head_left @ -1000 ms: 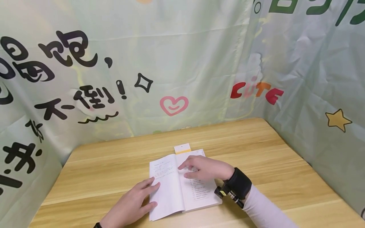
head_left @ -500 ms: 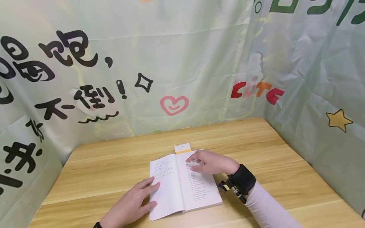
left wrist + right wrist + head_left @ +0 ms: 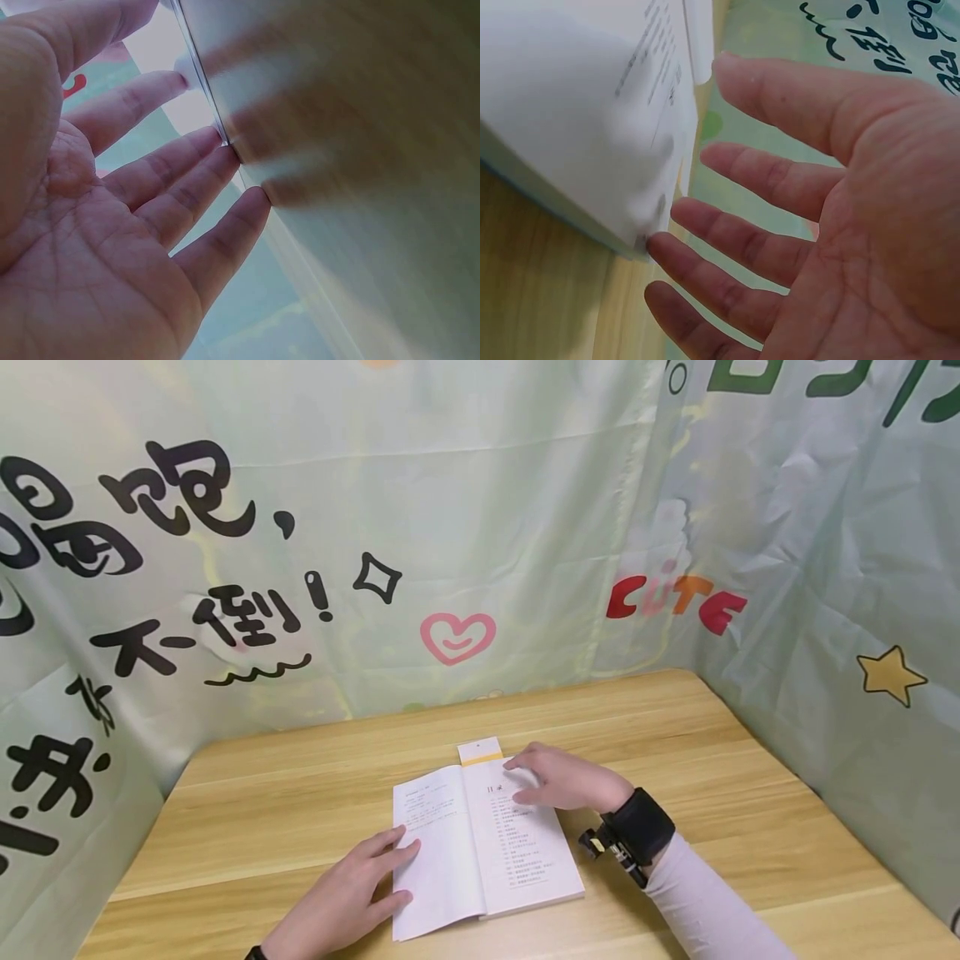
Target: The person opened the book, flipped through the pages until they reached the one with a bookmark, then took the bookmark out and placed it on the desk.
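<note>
An open book (image 3: 438,885) lies on the wooden table, its right page (image 3: 525,860) printed with a list of lines and its left page bearing a short text near the top. My left hand (image 3: 356,881) rests at the left page's outer edge, fingers and thumb spread on the paper. Over the upper right corner of the right page is my right hand (image 3: 570,777), its fingers loosely extended and holding nothing. The right wrist view shows those fingers (image 3: 705,270) right by the page corner (image 3: 641,244). A white card with a yellow band (image 3: 480,750) sticks out above the book's top edge.
The wooden table (image 3: 285,793) reaches back to a pale green printed cloth (image 3: 525,527), which hangs behind it and along both sides. My right wrist carries a black band with a small camera (image 3: 637,831).
My right hand has moved right and away from me, from near the book's middle fold to the right page's top corner, uncovering more print. The left hand and book stay put.
</note>
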The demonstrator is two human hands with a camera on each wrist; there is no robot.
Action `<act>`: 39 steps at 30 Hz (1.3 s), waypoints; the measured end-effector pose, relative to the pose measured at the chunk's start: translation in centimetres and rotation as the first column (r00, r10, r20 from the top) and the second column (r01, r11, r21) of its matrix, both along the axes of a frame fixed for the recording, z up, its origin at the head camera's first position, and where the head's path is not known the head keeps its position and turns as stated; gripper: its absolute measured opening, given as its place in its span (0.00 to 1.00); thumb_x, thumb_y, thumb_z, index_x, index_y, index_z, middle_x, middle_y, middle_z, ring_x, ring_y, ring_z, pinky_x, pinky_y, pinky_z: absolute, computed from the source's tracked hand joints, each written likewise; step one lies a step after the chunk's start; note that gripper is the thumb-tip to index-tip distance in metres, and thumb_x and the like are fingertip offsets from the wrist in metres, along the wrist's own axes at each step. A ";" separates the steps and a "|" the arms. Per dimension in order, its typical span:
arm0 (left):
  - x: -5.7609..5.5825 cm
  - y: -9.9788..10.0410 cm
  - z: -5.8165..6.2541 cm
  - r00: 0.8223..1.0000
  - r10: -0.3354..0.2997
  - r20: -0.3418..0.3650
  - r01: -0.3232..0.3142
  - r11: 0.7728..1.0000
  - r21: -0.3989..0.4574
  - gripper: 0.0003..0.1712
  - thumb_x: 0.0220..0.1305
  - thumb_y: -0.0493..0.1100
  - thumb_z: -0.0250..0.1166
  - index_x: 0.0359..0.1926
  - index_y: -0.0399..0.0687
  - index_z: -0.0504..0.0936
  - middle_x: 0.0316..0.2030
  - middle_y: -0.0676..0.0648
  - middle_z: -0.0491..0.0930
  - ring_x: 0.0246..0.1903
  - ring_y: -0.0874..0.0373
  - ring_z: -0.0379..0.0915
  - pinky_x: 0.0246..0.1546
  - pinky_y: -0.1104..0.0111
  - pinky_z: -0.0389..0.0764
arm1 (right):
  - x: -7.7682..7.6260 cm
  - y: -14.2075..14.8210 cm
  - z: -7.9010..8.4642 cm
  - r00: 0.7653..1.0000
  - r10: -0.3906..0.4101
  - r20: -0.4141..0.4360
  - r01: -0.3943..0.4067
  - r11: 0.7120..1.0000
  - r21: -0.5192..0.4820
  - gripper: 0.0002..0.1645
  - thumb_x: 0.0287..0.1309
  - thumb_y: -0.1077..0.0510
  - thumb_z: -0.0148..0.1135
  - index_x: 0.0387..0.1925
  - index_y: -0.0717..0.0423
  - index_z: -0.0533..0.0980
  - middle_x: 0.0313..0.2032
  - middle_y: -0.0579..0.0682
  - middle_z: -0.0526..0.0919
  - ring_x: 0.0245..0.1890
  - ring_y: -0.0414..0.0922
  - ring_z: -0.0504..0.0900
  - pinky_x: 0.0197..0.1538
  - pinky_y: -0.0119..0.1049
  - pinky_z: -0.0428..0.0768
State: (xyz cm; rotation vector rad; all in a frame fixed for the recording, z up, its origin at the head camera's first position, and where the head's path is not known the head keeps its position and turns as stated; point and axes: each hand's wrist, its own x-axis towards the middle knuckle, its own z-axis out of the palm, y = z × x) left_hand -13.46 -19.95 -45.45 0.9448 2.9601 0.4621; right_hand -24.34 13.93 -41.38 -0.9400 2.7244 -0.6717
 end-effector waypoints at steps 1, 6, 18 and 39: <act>0.0 0.0 0.0 1.000 0.000 0.001 0.000 1.000 -0.001 0.32 0.63 0.55 0.64 0.66 0.50 0.73 0.66 0.41 0.64 0.63 0.47 0.61 0.54 0.54 0.71 | 0.0 0.1 -0.1 1.000 -0.014 -0.004 0.014 1.000 0.003 0.30 0.59 0.50 0.65 0.60 0.59 0.74 0.55 0.55 0.73 0.53 0.48 0.71 0.54 0.41 0.71; 0.0 0.0 0.1 1.000 0.001 0.001 -0.001 1.000 -0.007 0.33 0.63 0.55 0.64 0.66 0.50 0.73 0.66 0.41 0.64 0.63 0.47 0.62 0.55 0.54 0.71 | -0.3 0.4 -0.3 0.997 -0.063 -0.042 0.065 0.997 0.032 0.31 0.58 0.49 0.66 0.61 0.58 0.74 0.56 0.55 0.73 0.53 0.48 0.71 0.53 0.42 0.71; 0.0 -0.1 0.0 1.000 -0.001 -0.009 0.001 1.000 -0.010 0.32 0.63 0.55 0.63 0.66 0.50 0.73 0.65 0.41 0.65 0.62 0.47 0.62 0.54 0.55 0.71 | -1.0 0.8 -1.1 0.992 -0.115 -0.041 0.116 0.993 0.028 0.29 0.59 0.51 0.66 0.60 0.59 0.75 0.57 0.56 0.72 0.54 0.51 0.71 0.53 0.42 0.71; -0.1 -0.1 -0.1 1.000 -0.006 -0.022 0.006 1.000 -0.004 0.32 0.63 0.55 0.64 0.66 0.49 0.73 0.65 0.41 0.65 0.62 0.48 0.63 0.54 0.55 0.72 | -2.2 1.0 -2.8 0.990 -0.139 -0.028 0.140 0.990 0.011 0.32 0.63 0.53 0.61 0.66 0.61 0.69 0.52 0.53 0.70 0.42 0.45 0.67 0.41 0.38 0.68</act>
